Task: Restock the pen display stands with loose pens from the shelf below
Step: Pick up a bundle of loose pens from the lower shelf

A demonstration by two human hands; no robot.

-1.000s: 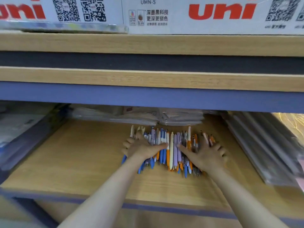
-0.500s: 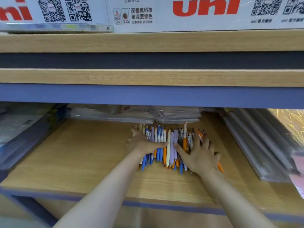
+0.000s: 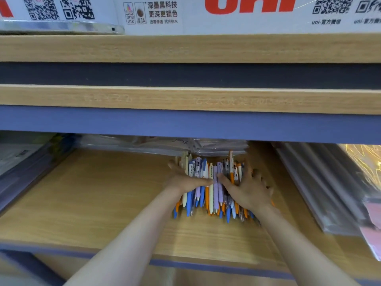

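Observation:
A heap of loose pens in blue, orange, cream and lilac lies on the wooden lower shelf, the pens pointing front to back. My left hand presses against the heap's left side, its thumb stretched across the pens. From the right, my right hand lies over the heap with spread fingers, thumb reaching toward the left thumb. The pens sit squeezed between both hands. White "uni" display boxes stand on the shelf above; their pen slots are out of view.
Flat plastic-wrapped packs lie right behind the pens. Stacked clear folders fill the right of the shelf and more wrapped stock the left. The upper shelf's blue and wooden front edge overhangs low above the hands.
Both hands moved toward each other and pushed the spread pens into a narrower, tighter heap. The view shifted slightly left and closer.

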